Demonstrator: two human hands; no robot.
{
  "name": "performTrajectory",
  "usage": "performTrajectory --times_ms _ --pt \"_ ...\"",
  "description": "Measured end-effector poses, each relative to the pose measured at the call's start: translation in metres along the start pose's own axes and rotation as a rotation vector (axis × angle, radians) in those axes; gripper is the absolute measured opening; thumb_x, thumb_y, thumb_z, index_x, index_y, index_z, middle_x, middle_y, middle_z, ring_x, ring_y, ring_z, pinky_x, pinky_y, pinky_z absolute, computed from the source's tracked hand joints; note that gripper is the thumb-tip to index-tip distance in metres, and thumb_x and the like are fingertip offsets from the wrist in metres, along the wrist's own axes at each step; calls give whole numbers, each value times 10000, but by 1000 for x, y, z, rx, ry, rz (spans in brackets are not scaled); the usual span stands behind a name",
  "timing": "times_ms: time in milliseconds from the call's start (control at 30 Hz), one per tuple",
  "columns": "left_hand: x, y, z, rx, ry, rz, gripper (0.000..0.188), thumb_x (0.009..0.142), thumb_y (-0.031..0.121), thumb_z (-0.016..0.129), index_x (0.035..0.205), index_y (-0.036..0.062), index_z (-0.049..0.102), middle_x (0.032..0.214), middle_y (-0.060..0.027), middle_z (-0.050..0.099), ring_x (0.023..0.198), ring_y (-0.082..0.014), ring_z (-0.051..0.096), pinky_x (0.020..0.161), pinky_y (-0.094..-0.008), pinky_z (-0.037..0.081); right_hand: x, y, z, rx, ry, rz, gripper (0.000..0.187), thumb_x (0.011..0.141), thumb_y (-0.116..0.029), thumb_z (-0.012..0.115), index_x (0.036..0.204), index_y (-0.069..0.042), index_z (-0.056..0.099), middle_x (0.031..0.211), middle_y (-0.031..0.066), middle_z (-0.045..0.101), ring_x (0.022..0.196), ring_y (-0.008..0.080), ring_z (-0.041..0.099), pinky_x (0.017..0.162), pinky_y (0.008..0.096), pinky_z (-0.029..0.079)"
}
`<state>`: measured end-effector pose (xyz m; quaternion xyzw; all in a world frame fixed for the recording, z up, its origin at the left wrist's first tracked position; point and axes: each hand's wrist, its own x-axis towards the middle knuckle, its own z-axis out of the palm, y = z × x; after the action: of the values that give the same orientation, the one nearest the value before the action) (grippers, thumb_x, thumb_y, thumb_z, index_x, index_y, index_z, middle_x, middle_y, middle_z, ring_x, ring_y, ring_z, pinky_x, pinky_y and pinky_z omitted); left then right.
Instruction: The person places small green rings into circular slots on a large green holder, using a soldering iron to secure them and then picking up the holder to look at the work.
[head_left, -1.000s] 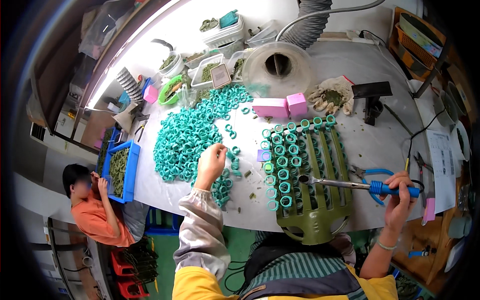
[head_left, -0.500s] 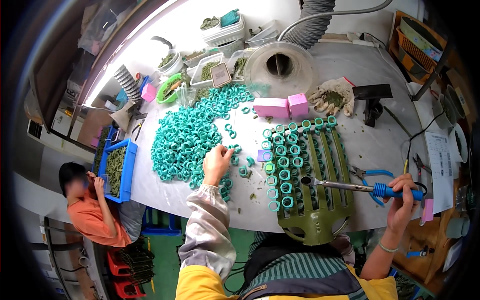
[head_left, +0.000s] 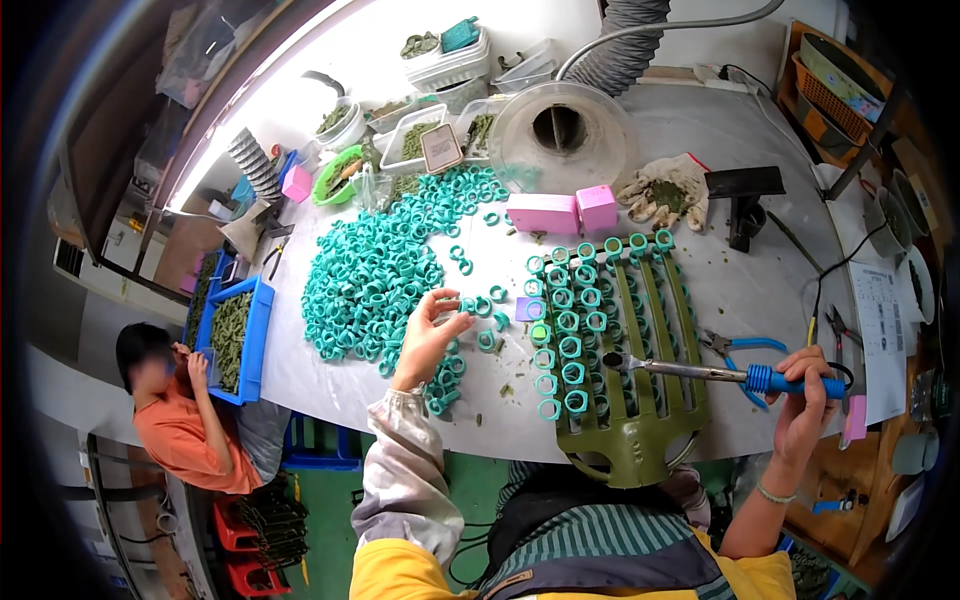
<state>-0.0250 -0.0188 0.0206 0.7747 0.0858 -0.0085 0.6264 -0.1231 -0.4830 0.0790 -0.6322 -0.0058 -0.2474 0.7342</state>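
My left hand [head_left: 428,338] hovers at the right edge of a large heap of teal rings [head_left: 365,285]. Its thumb and fingers are apart, with a few loose rings [head_left: 483,306] just beyond the fingertips. My right hand [head_left: 803,400] grips the blue handle of a soldering iron [head_left: 690,371], whose wide dark tip points left. That tip is over an olive-green wax tree [head_left: 640,455], a frame of parallel bars lying on the table. Teal rings [head_left: 570,348] stand in rows along its left bars. The undersides of those rings are hidden.
Behind the frame are pink blocks [head_left: 543,214], a work glove [head_left: 668,193] and a clear suction hood [head_left: 600,140]. Blue-handled pliers [head_left: 757,345] lie right of the frame. A black stand [head_left: 744,205] rises farther back. A co-worker [head_left: 190,430] sits at left by a blue crate [head_left: 258,345].
My left hand has spread its fingers, which were pinched together by the loose rings, and drawn back slightly. The soldering iron in my right hand is almost unmoved.
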Motion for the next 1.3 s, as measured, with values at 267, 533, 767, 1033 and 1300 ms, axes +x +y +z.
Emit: performTrajectory --times_ms 267,533,767,1033,1300 --pt "-22 21 7 -150 -91 -134 328 894 42 657 1214 -24 630 1109 -88 673 993 -151 661 875 -238 516 -2 -1 -4 -8 8 -4 226 909 -179 516 750 -35 587 817 68 558 805 151 584 424 254 465" --pt "-71 69 88 140 -309 229 305 883 -35 657 1180 34 667 1163 7 543 767 4 495 609 -160 421 -2 1 -8 -27 1 -2 212 905 -153 510 757 -23 588 823 73 559 801 159 586 446 255 472" --pt "-67 64 137 530 -291 719 338 810 -8 697 1141 50 663 1120 -87 654 1028 -285 589 906 -368 477 -2 13 -4 56 -40 8 205 944 -106 510 800 1 609 851 86 574 762 152 588 489 262 490" --pt "-59 62 149 661 -335 750 314 815 18 681 1128 41 665 1124 -86 659 1038 -292 580 918 -385 463 0 27 4 101 -83 13 186 938 -90 509 825 11 618 857 103 590 760 170 602 493 270 518" --pt "-52 70 140 508 -350 663 268 847 18 673 1114 41 656 1071 -105 637 992 -281 590 862 -365 485 2 11 -26 -5 -4 -35 204 872 -140 525 746 2 600 797 91 567 751 165 572 468 259 473"
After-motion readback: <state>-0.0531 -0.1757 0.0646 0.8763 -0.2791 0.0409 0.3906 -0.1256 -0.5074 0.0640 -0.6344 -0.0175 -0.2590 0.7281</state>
